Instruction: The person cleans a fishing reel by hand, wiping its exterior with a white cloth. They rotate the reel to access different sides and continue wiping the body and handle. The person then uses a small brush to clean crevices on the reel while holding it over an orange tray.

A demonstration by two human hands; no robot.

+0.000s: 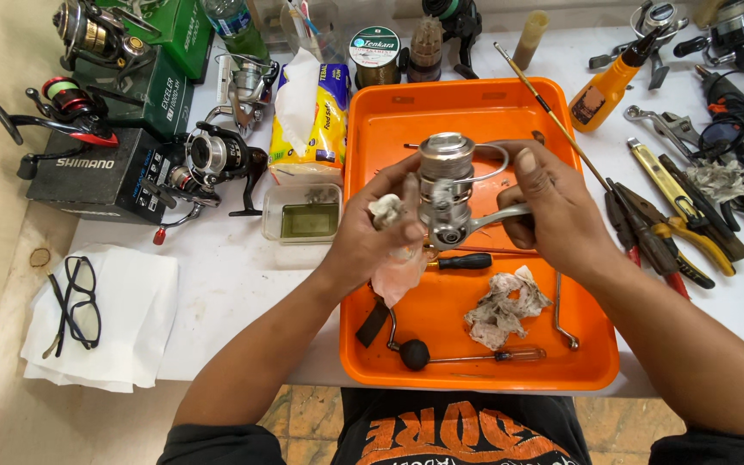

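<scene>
Precariously Held: A Spinning Reel Above a Crowded Tray

Both hands hold a silver metal spinning reel (447,191) in the air over the orange plastic tray (475,362), near its middle and clear of its floor. The left hand (370,237) is curled against the reel's left side, its thumb and fingers pinching a crumpled pale tissue (393,267) against the body, with the loose end of the tissue hanging down toward the tray. The right hand (553,211) comes in from the right, thumb raised beside the spool and fingers wrapped under the reel's foot, closed firmly on it.

Several things could go wrong from this hold. The tissue lies between the left fingers and the metal, so that side of the grip may slide if the tissue is greasy, and the reel could tip toward the near edge. A dropped reel would likely strike the black-handled screwdriver (462,261) or the bent metal handle arm with a black knob (406,344) lying beneath it. Loose tissue might also snag in the thin wire bail. Any small part shaken free could hide in the soiled crumpled rag (503,308) at the near right of the tray
</scene>
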